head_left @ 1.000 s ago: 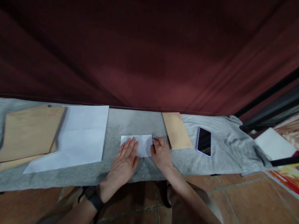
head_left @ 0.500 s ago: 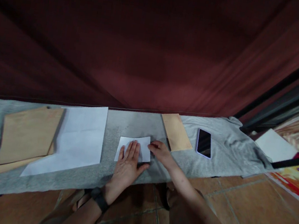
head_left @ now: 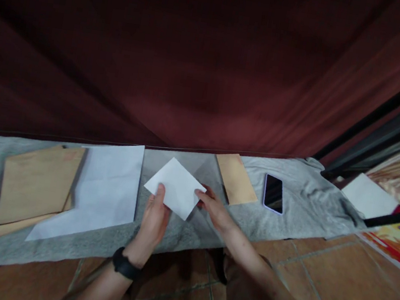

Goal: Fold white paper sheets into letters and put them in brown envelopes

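- Grey cloth (head_left: 301,200) gives bare room at 12 and 6 o'clock of the small paper (head_left: 177,187); a big sheet's (head_left: 111,187) edge sits just beside, at 9.
- The paper's long axis runs 10 to 4.
- It lies at the left hand's (head_left: 155,218) 1 o'clock, the right hand's (head_left: 212,206) 10; both pinch it.
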A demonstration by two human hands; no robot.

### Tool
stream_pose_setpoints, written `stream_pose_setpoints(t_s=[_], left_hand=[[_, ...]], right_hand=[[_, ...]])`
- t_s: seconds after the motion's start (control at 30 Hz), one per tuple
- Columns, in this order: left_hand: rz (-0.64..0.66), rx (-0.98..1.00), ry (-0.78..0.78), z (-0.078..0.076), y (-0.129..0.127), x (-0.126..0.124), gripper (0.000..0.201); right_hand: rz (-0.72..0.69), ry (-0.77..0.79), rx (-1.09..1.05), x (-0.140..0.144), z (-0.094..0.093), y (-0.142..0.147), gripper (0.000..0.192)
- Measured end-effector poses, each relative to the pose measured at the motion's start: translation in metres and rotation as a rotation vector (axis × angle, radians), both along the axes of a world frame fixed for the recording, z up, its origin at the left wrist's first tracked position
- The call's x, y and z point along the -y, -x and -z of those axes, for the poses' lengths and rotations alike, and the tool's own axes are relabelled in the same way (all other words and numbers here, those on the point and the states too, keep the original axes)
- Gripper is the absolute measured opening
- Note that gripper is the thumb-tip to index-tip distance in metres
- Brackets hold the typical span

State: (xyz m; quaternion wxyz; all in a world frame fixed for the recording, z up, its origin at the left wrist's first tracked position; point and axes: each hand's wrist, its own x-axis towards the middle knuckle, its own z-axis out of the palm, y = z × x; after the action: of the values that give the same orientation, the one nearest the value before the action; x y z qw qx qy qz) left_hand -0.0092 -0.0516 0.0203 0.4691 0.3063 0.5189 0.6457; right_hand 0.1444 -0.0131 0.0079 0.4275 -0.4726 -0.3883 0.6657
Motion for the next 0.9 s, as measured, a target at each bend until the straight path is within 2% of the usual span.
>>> stream_pose_setpoints(t_s=[0.1,0.17,0.3,0.37,0.47,0.53,0.63,0.7,0.8,0.9], left_hand=[[0.021,0.09,0.03,0.004,-0.003,-0.002,0.048],[0.032,0.117,0.064,0.008,0.0,-0.002,0.05],[-0.012,0.116,0.155,0.016,0.02,-0.004,0.064],[-0.008,0.005,0.212,0.021,0.032,-0.005,0.07],[0.096,-0.281,0.251,0.03,0.042,-0.006,0.071],[0.151,-0.518,0.247,0.035,0.043,-0.005,0.066],[0.171,-0.824,0.262,0.036,0.038,-0.002,0.059],[0.187,-0.928,0.291,0.035,0.036,-0.001,0.059],[0.236,-0.992,0.329,0.033,0.037,-0.003,0.059],[0.301,-1.018,0.333,0.032,0.043,-0.006,0.057]], right_hand=[[-0.037,0.001,-0.033,0.0,0.006,0.001,0.035],[-0.024,-0.023,0.04,-0.005,0.011,-0.002,0.025],[-0.047,-0.199,0.445,-0.021,0.022,-0.013,0.003],[-0.091,-0.3,0.665,-0.026,0.026,-0.02,0.004],[-0.096,-0.361,0.857,-0.026,0.026,-0.025,0.006],[-0.106,-0.371,1.007,-0.023,0.024,-0.025,0.006],[-0.126,-0.39,1.243,-0.017,0.019,-0.022,0.021],[-0.09,-0.438,1.304,-0.013,0.017,-0.02,0.033],[-0.018,-0.612,1.333,-0.009,0.018,-0.017,0.045],[-0.081,-0.819,1.249,-0.003,0.023,-0.011,0.047]])
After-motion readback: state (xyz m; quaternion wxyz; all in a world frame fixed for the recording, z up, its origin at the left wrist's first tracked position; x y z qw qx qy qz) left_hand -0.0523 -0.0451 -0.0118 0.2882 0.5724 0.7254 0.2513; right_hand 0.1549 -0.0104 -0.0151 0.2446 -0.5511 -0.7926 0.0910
